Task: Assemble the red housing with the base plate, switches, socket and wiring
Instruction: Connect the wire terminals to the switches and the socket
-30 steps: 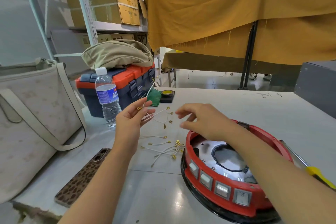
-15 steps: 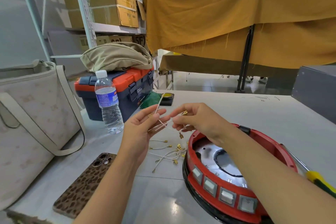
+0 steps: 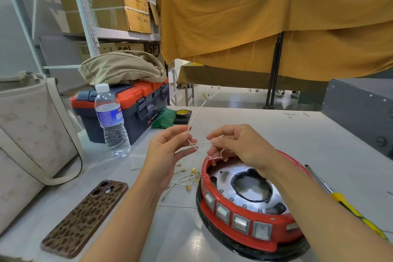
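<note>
Near the middle of the worktop (image 3: 265, 132), seen from the head camera, two hands meet above the far rim of one red housing (image 3: 244, 234), which lies toward the near right edge with one silvery base plate (image 3: 225, 178) inside it. Four switches (image 3: 240, 222) sit in a row along its near wall. The left hand (image 3: 168, 151) pinches one white wire (image 3: 196, 114) that rises up and away; the right hand (image 3: 240, 147) pinches a small bunch of white wires whose brass terminals (image 3: 214, 163) dangle just over the housing rim. More loose wires (image 3: 185, 181) lie on the worktop just beside the housing; their number cannot be told. One water bottle (image 3: 111, 121), one toolbox (image 3: 127, 108), one phone (image 3: 85, 218) and one screwdriver (image 3: 348, 206) are also there. Half a second ago the hands were closer together; since then the long wire has been drawn out and now stands taller.
</note>
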Motion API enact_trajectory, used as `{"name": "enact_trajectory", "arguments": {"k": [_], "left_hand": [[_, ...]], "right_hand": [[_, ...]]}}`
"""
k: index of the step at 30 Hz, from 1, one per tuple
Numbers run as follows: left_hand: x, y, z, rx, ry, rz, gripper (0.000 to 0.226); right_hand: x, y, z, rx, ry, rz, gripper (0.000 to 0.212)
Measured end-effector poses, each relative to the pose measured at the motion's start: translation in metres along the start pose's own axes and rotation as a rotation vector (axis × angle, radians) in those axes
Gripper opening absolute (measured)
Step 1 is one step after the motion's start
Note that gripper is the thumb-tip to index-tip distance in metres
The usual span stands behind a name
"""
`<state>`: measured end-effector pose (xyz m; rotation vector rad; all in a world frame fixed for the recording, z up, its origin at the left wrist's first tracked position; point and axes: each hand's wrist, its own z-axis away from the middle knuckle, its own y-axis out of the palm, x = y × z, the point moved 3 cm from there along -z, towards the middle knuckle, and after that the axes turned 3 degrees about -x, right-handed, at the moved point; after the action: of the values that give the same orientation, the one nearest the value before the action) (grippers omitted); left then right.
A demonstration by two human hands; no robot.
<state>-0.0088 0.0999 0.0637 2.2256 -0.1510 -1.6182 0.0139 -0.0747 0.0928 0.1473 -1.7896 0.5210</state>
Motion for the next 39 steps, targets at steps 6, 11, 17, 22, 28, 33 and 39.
{"name": "enact_trajectory", "arguments": {"k": [6, 11, 17, 22, 28, 33, 39], "left_hand": [[0.010, 0.022, 0.004, 0.029, -0.047, 0.014, 0.015], [0.019, 0.036, 0.007, 0.018, -0.109, 0.042, 0.013], [0.025, 0.045, 0.012, 0.043, -0.128, 0.015, 0.013], [0.027, 0.051, 0.015, 0.113, -0.136, -0.047, 0.014], [0.022, 0.054, 0.016, 0.273, -0.106, -0.266, 0.027], [0.016, 0.059, 0.011, 0.419, -0.191, -0.280, 0.034], [0.021, 0.063, 0.007, 0.476, -0.296, -0.176, 0.037]], "right_hand": [[-0.005, -0.023, 0.018, -0.074, 0.009, 0.011, 0.015], [-0.011, -0.038, 0.032, -0.119, 0.036, -0.048, 0.014], [-0.016, -0.055, 0.041, -0.232, 0.081, -0.126, 0.010], [-0.020, -0.067, 0.048, -0.322, 0.104, -0.163, 0.008], [-0.021, -0.071, 0.057, -0.216, 0.102, -0.089, 0.008], [-0.024, -0.074, 0.061, -0.112, 0.125, -0.009, 0.011], [-0.028, -0.075, 0.063, -0.070, 0.125, 0.005, 0.009]]}}
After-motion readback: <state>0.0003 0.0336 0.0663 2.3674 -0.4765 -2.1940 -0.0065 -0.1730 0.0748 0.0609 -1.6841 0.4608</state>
